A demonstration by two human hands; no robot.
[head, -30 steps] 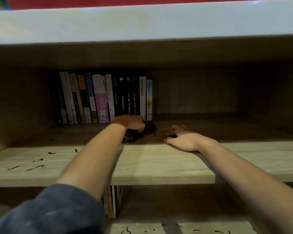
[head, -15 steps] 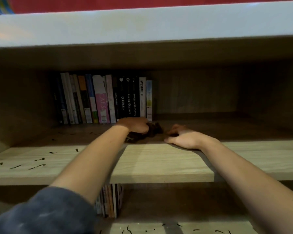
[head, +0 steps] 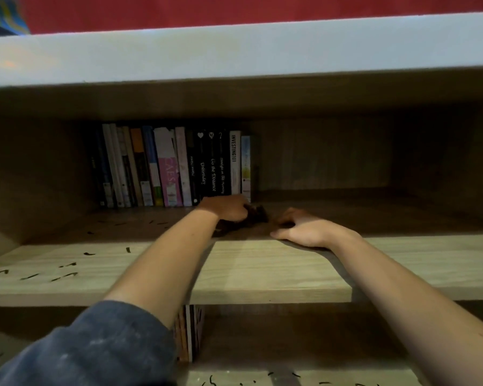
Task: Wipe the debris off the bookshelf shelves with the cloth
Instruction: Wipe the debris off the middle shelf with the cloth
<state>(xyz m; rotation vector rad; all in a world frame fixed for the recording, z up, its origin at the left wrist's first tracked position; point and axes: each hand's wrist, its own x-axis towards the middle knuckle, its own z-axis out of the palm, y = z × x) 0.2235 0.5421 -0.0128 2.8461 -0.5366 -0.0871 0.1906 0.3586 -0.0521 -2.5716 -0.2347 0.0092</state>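
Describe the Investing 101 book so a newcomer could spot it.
Find the middle shelf, with a row of books standing at its back left. The book is second from the row's right end, just above the left hand gripping the cloth. It has the only white spine with INVESTING101 in black capitals, between a black spine and a pale blue one.

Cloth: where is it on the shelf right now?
Head view, centre: the dark cloth is bunched under the left hand, deep on the shelf, left of the right hand.

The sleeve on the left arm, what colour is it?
Dark blue-grey sleeve, clearest in the head view.
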